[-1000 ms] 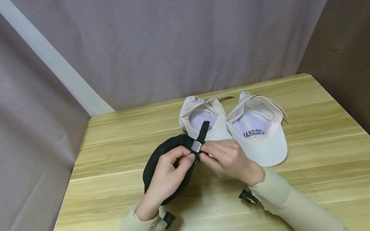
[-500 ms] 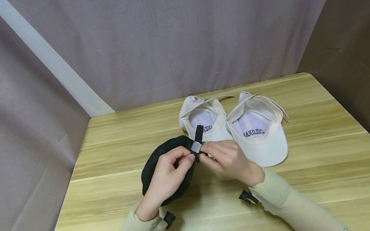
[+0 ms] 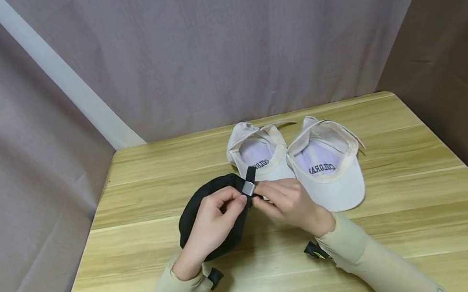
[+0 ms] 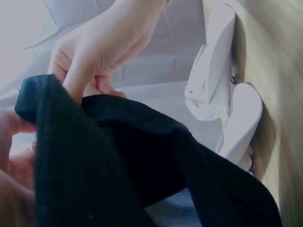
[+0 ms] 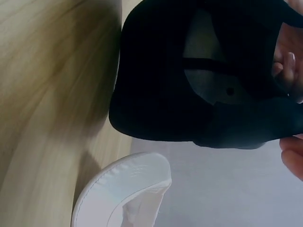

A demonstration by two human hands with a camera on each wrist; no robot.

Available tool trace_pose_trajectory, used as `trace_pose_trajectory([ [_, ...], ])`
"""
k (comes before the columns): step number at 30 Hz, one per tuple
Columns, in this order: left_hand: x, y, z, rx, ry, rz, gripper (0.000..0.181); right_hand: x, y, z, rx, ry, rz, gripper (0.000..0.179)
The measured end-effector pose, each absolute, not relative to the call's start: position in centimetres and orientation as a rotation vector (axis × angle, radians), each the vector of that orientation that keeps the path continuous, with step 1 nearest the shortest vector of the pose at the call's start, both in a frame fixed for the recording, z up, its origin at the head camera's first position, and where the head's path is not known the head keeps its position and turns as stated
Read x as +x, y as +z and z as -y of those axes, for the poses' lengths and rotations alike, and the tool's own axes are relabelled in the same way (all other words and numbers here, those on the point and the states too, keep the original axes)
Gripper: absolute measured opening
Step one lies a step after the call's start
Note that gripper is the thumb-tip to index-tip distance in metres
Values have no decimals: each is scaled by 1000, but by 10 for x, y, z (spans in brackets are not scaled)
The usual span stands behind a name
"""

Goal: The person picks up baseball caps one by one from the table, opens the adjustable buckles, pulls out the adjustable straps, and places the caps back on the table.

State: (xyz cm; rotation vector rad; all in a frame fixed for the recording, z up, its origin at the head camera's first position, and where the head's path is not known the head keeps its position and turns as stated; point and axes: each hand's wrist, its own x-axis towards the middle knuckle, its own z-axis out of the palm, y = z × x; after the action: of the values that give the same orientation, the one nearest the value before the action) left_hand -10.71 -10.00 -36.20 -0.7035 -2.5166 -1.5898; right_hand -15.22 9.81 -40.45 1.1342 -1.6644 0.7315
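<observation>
A black cap (image 3: pixel 198 193), held above the table, has a back strap (image 3: pixel 252 173) running through a silver metal buckle (image 3: pixel 248 188). My left hand (image 3: pixel 213 219) pinches the cap's band just left of the buckle, thumb against forefinger. On the buckle's other side my right hand (image 3: pixel 289 203) pinches the strap between thumb and fingers. The strap's short free end points up past the buckle. In the right wrist view the black cap (image 5: pixel 156 90) shows its dark inside and back opening. Its folded edge (image 4: pixel 71 156) fills the left wrist view's foreground.
Two white caps lie upside down on the wooden table (image 3: pixel 142 253) beyond my hands. The left one (image 3: pixel 234 146) is partly behind the strap; the right one (image 3: pixel 345 191) has its brim toward me. Grey curtains (image 3: pixel 240 44) hang behind the table.
The strap's free end above the buckle has become shorter and swung from leaning right to more upright. Both hands keep their pinch in nearly the same place.
</observation>
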Motion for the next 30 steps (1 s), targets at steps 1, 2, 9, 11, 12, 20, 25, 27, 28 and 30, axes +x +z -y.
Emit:
trace_pose_trajectory([
  [1, -107, -362, 100, -707, -1583, 2520, 23, -152, -404, -98, 1127, 732, 1670, 22],
  [2, -106, -361, 100, -710, -1575, 2522, 24, -152, -404, -99, 1120, 735, 1675, 22],
  [9, -106, -360, 99, -672, -1551, 2536, 23, -152, -404, -99, 1123, 735, 1672, 21],
  [11, -106, -361, 99, -672, -1565, 2537, 22, -152, -405, -98, 1135, 734, 1667, 21],
  [12, -106, -361, 99, -678, -1577, 2535, 22, -152, -405, -98, 1139, 733, 1665, 22],
  [20, -104, -363, 100, -726, -1612, 2539, 24, -151, -406, -98, 1125, 752, 1661, 22],
  [25, -102, -365, 102, -743, -1609, 2544, 24, -151, -404, -99, 1107, 749, 1658, 20],
  [27, -101, -365, 103, -745, -1606, 2544, 24, -151, -404, -99, 1107, 745, 1658, 20],
  [28, -100, -365, 103, -745, -1605, 2547, 24, -151, -404, -100, 1108, 743, 1658, 20],
  [30, -99, -365, 103, -743, -1605, 2554, 24, -151, -404, -100, 1105, 739, 1662, 20],
])
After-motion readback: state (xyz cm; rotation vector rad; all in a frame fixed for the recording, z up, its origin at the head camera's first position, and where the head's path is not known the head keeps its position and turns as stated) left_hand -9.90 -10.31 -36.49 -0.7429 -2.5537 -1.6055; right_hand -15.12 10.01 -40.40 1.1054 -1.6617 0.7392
